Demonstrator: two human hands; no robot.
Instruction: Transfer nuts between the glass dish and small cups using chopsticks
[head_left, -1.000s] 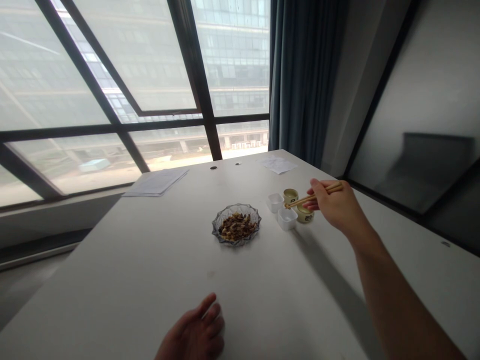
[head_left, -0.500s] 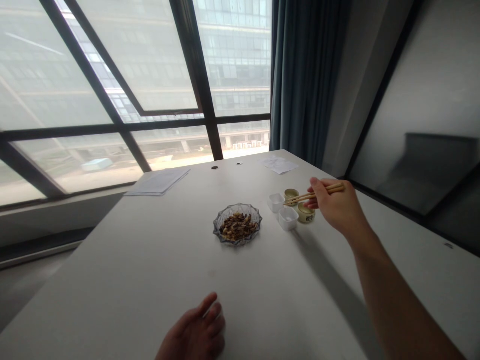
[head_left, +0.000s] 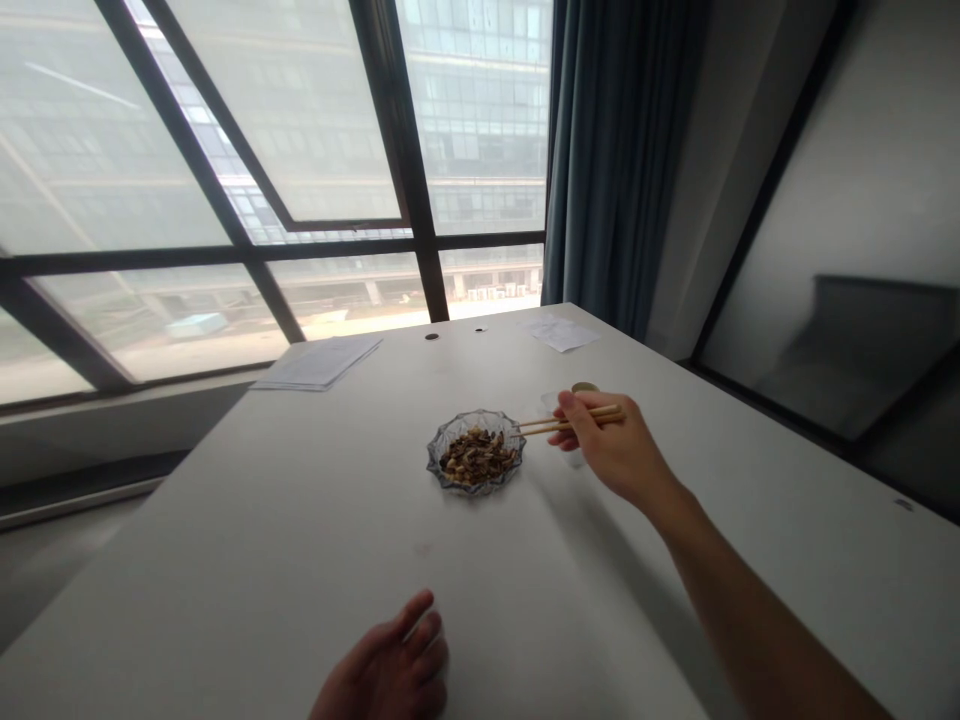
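Observation:
My right hand (head_left: 611, 440) grips a pair of light wooden chopsticks (head_left: 540, 430). Their tips reach the right rim of a clear, scalloped glass bowl (head_left: 435, 455). Brown and yellowish dried bits (head_left: 476, 460) fill the bowl's bottom; their kind is too small to tell. Behind my right hand, small white cups (head_left: 574, 459) and a greenish pot (head_left: 584, 387) are mostly hidden. My left hand (head_left: 390, 660) lies at the table's near side, thumb up, fingers loosely bent, holding nothing.
The white table (head_left: 300, 550) carries a stack of papers (head_left: 319, 362) at far left and a loose sheet (head_left: 562, 333) at the far end. Two dark round spots, one a cable hole (head_left: 431, 337), lie near the back edge. Windows and a blue curtain (head_left: 622, 170) stand beyond.
My right hand has moved left with the chopsticks, from above the small cups to the glass bowl's right rim, now covering most of the cups. My left hand has hardly moved.

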